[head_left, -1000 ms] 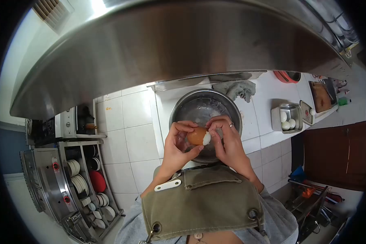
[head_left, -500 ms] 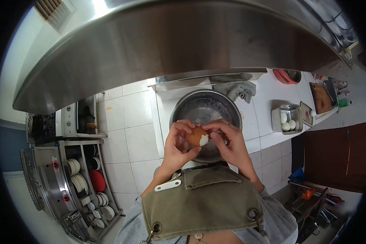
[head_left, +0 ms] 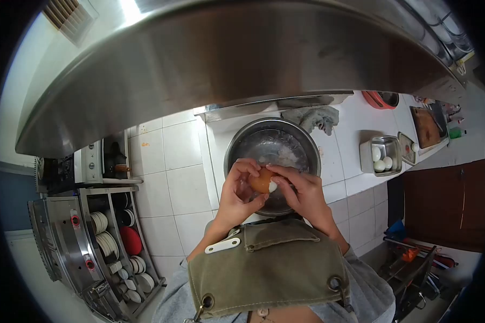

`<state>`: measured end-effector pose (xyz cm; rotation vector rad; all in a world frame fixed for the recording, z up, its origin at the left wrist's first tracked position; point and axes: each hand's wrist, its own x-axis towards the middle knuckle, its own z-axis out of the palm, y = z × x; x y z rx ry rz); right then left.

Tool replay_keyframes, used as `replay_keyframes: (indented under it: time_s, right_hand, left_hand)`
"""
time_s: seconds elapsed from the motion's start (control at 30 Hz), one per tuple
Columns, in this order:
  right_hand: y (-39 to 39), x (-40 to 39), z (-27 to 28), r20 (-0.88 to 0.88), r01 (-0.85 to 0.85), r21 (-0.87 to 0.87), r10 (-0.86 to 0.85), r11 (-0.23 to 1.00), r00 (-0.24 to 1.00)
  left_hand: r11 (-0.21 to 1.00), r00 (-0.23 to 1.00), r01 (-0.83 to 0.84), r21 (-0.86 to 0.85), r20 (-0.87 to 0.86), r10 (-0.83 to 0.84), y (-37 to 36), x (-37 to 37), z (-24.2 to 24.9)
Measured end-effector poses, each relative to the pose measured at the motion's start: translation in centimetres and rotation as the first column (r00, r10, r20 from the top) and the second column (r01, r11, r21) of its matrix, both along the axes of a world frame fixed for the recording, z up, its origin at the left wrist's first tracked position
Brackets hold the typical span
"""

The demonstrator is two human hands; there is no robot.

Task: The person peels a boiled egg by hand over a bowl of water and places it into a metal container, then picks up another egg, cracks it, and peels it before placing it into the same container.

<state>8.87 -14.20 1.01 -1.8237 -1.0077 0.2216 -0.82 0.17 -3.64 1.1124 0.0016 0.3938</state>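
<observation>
A brown egg [head_left: 261, 181], with a bare white patch on its right side, is held above a round metal bowl [head_left: 312, 156]. My left hand [head_left: 237, 192] wraps around the egg from the left. The fingertips and thumb of my right hand [head_left: 303, 192] press on the egg at the edge of the white patch. Below the hands, the bowl holds what looks like water with pale bits in it.
A metal container [head_left: 366, 160] with several white eggs stands on the counter at right, beside a lid [head_left: 407, 149]. A grey cloth [head_left: 320, 117] lies behind the bowl. A metal hood [head_left: 237, 51] spans the top. Plates [head_left: 106, 245] fill a rack at left.
My right hand has moved left onto the egg, and its thumb and fingers now touch the shell beside the white patch. The egg has turned slightly in my left hand.
</observation>
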Motion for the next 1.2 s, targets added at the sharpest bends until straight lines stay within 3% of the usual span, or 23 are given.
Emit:
replay_keyframes:
  time_s: [0.07, 0.13, 0.17, 0.23, 0.27, 0.33, 0.47, 0.57, 0.63, 0.67, 0.73, 0.87, 0.93, 1.07, 1.13, 1.2]
  right_hand:
    - [0.1, -0.2, -0.2, 0.097, 0.016, -0.001, -0.016, 1.0, 0.995]
    - [0.2, -0.4, -0.6, 0.157, 0.075, -0.019, -0.071, 0.997, 0.985]
    - [0.3, -0.4, -1.0, 0.157, 0.073, -0.019, -0.069, 0.997, 0.985]
    - [0.5, -0.4, -1.8, 0.365, 0.033, 0.051, -0.049, 0.998, 0.93]
    - [0.5, -0.4, -1.8, 0.365, 0.032, 0.05, -0.048, 0.998, 0.93]
    - [0.5, -0.4, -1.8, 0.534, 0.011, -0.013, -0.002, 1.0, 0.845]
    - [-0.1, -0.4, -2.5, 0.544, 0.035, 0.012, -0.035, 0.999, 0.838]
    - [-0.2, -0.5, -2.4, 0.501, 0.079, -0.026, -0.055, 0.997, 0.863]
    - [0.1, -0.5, -2.4, 0.219, 0.099, 0.024, -0.102, 0.995, 0.97]
    - [0.2, -0.3, -2.5, 0.22, 0.099, 0.025, -0.103, 0.995, 0.97]
    - [0.4, 0.4, -2.7, -0.061, 0.085, 0.095, -0.08, 0.992, 0.995]
    - [0.4, 0.5, -1.6, -0.109, 0.003, 0.08, 0.006, 0.997, 0.994]
    - [0.4, 0.4, -1.4, -0.233, -0.012, 0.092, 0.033, 0.996, 0.972]
    - [0.2, 0.6, -2.3, -0.175, -0.026, 0.094, 0.042, 0.995, 0.984]
    - [0.0, 0.8, -2.0, -0.328, -0.017, 0.115, 0.054, 0.993, 0.943]
    - [-0.2, 1.0, -2.3, -0.324, 0.018, 0.08, 0.009, 0.997, 0.946]
  left_hand:
    - [1.0, 1.0, -0.002, 0.018, 0.003, 0.002, 0.0, 0.1, 0.1]
    - [0.984, 0.998, 0.051, -0.172, -0.025, -0.056, -0.1, 0.2, 0.6]
    - [0.984, 0.998, 0.049, -0.172, -0.025, -0.054, -0.3, 0.4, 0.8]
    - [0.806, 0.994, 0.022, -0.591, -0.075, -0.082, -0.8, 0.7, 1.1]
    - [0.806, 0.994, 0.021, -0.592, -0.075, -0.081, -0.8, 0.8, 1.3]
    - [0.841, 0.971, -0.027, -0.541, -0.214, -0.106, -0.6, 1.0, 1.6]
    - [0.848, 0.97, 0.006, -0.53, -0.202, -0.133, -0.8, 1.0, 1.7]
    - [0.862, 0.965, 0.021, -0.507, -0.216, -0.15, -0.7, 1.2, 1.8]
    - [0.843, 0.951, 0.0, -0.538, -0.26, -0.166, -0.4, 1.2, 1.9]
    - [0.844, 0.951, 0.001, -0.537, -0.26, -0.166, -0.4, 1.3, 1.8]
    - [0.829, 0.95, -0.008, -0.56, -0.264, -0.169, -0.2, 1.3, 1.5]
    - [0.796, 0.949, -0.022, -0.605, -0.263, -0.174, -0.2, 1.4, 0.8]
    - [0.798, 0.952, -0.016, -0.603, -0.254, -0.172, 0.0, 1.4, 0.5]
    - [0.83, 0.945, 0.005, -0.558, -0.27, -0.187, 0.0, 1.4, 0.7]
    - [0.833, 0.945, -0.001, -0.553, -0.273, -0.18, 0.0, 1.4, 0.6]
    - [0.831, 0.948, -0.024, -0.556, -0.278, -0.158, 0.0, 1.4, 0.6]
